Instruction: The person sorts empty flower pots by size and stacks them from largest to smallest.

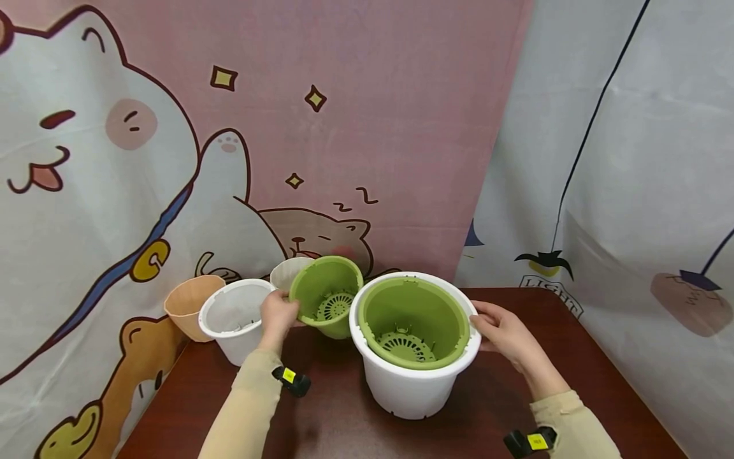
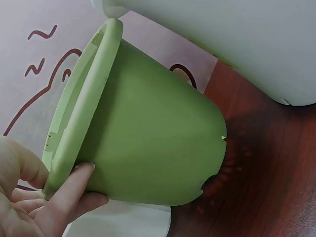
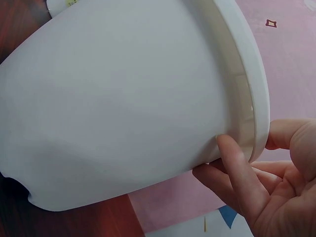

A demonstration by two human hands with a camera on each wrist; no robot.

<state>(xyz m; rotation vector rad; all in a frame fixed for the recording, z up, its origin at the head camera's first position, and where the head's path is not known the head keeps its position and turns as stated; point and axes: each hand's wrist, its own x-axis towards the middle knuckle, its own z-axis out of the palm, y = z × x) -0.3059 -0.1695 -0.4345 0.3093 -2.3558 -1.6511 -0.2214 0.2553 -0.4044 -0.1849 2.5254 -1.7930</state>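
Note:
My left hand pinches the rim of a green plant pot, thumb at the rim and fingers under it. Slots pierce the base of this pot, and in the left wrist view its green side leans over the table. To its right is a larger white plant pot with another green pot nested inside. My right hand grips the white pot's rim at its right side; the right wrist view shows fingers below the lip. Whether either held pot's base touches the table I cannot tell.
On the left stand a peach-coloured pot and a white pot. Another pale pot is partly hidden behind the left green pot. A dark red-brown table lies below, with a cartoon-printed cloth behind it.

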